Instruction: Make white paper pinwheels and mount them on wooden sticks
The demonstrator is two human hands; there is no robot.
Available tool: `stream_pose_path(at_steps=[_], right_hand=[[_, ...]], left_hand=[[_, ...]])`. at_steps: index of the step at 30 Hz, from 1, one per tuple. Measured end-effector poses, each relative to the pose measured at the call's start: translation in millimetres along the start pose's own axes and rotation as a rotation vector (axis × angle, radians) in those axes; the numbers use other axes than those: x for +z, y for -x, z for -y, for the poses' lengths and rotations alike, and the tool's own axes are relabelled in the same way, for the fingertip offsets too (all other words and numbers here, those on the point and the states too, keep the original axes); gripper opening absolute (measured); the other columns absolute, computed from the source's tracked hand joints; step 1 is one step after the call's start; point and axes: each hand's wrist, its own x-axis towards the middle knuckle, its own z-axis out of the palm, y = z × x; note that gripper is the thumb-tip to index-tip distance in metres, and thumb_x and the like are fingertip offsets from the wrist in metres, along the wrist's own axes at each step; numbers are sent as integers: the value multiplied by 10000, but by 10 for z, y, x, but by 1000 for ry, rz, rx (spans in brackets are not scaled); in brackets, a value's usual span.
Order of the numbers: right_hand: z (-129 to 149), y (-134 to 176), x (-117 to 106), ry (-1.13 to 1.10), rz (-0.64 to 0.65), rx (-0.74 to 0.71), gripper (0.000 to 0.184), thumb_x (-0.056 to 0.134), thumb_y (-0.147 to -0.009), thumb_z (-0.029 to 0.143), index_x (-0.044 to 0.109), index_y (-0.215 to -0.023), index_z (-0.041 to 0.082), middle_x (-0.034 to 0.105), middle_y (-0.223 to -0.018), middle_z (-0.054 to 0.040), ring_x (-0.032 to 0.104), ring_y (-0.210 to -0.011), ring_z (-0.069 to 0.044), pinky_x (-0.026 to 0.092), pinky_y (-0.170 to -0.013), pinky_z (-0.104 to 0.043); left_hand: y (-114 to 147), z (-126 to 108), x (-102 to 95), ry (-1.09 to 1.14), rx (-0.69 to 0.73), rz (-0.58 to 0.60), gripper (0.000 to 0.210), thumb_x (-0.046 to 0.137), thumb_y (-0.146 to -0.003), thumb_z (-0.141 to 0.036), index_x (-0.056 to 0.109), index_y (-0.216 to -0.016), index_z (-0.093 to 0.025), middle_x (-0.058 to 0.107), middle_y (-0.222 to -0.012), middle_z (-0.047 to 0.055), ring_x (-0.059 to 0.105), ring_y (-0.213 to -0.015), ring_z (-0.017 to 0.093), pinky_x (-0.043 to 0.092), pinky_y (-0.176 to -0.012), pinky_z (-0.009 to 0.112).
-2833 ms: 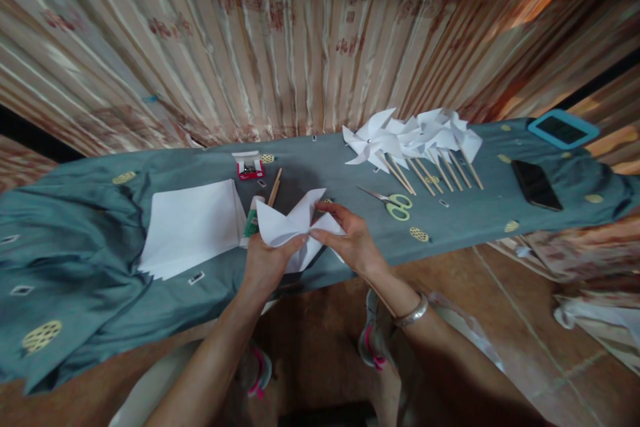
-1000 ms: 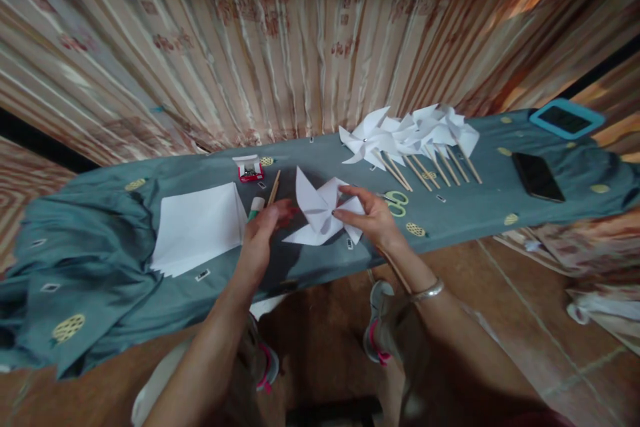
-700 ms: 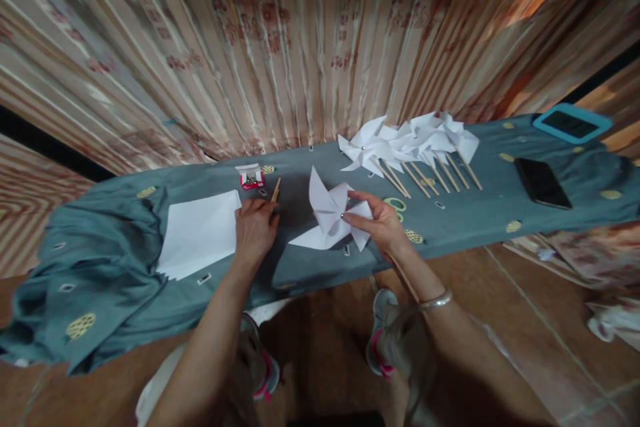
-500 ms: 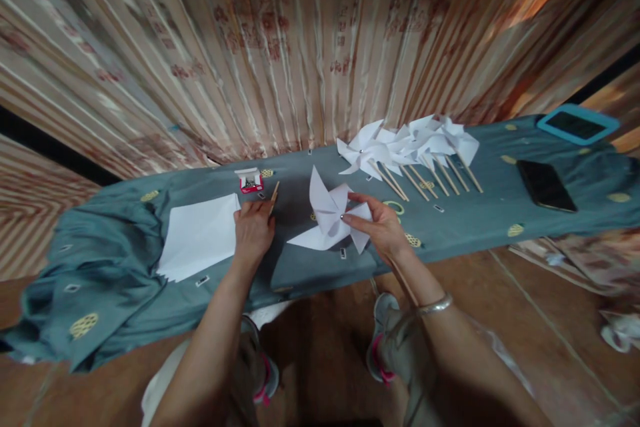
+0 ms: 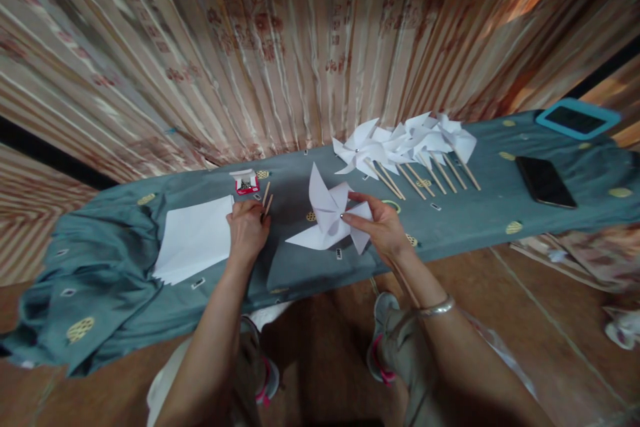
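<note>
My right hand [image 5: 381,223] pinches a folded white paper pinwheel [image 5: 327,207] between thumb and fingers, near the small pin head at its centre. The pinwheel is held over the cloth, its blades pointing several ways. My left hand [image 5: 249,228] rests low over the table beside the paper stack, its fingers closed around a thin wooden stick [image 5: 269,205]. Another wooden stick [image 5: 266,192] shows close by, just past the fingertips; the lower ends of both are hidden by the hand. An open red-and-white box of pins [image 5: 245,183] stands just behind my left hand.
A stack of white paper [image 5: 195,237] lies at the left on the green cloth [image 5: 295,267]. Finished pinwheels on sticks [image 5: 415,140] lie overlapping at the back. Behind my right hand is a tape roll [image 5: 393,205]. A black phone [image 5: 545,181] and a blue-framed tablet [image 5: 577,120] lie right.
My left hand has shifted slightly, and the two sticks at its fingers now show apart, where they lay close together before. The right hand keeps the pinwheel in nearly the same place.
</note>
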Motion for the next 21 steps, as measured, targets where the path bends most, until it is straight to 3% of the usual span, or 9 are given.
stream_pose_path(at_steps=[7, 12, 14, 17, 19, 21], right_hand=[[25, 7, 50, -51, -21, 13, 574, 879, -490, 285, 648, -1009, 204, 726, -810, 14, 657, -707, -152, 536, -717, -299], [24, 7, 64, -56, -30, 15, 579, 880, -475, 283, 649, -1001, 204, 722, -797, 23, 651, -687, -143, 529, -693, -282], [21, 9, 65, -50, -28, 6, 576, 877, -483, 280, 648, -1006, 206, 722, -804, 23, 653, -690, -142, 532, -699, -282], [42, 40, 79, -32, -1, -10, 562, 869, -503, 273, 640, -1013, 211, 719, -799, 27, 652, -677, -142, 542, -690, -286], [76, 96, 101, -3, 32, -30, 556, 860, -523, 257, 631, -1028, 212, 714, -777, 30, 647, -652, -140, 546, -662, -280], [119, 188, 137, 54, 69, -69, 556, 844, -557, 241, 619, -1065, 210, 713, -763, 26, 647, -639, -140, 546, -634, -268]], left_hand=[[20, -51, 26, 88, -14, -61, 166, 532, -785, -176, 698, -785, -170, 692, -1113, 129, 539, -1116, 335, 402, -888, 479], [8, -124, 6, 263, -22, -246, 98, 589, -712, -153, 684, -713, -179, 706, -1038, 99, 587, -1070, 299, 398, -977, 487], [6, -170, -26, 440, -46, -286, 79, 601, -685, -161, 677, -690, -185, 703, -998, 78, 619, -1013, 262, 445, -952, 438], [51, -285, -93, 847, -137, -244, 70, 645, -663, -236, 676, -697, -183, 688, -983, 55, 657, -828, 190, 525, -713, 310], [122, -377, -139, 1154, -267, -168, 132, 692, -624, -262, 678, -721, -174, 695, -907, 36, 628, -616, 132, 473, -539, 248], [215, -459, -184, 1389, -371, -79, 190, 739, -582, -261, 700, -737, -159, 661, -676, 2, 575, -527, 104, 402, -478, 208]])
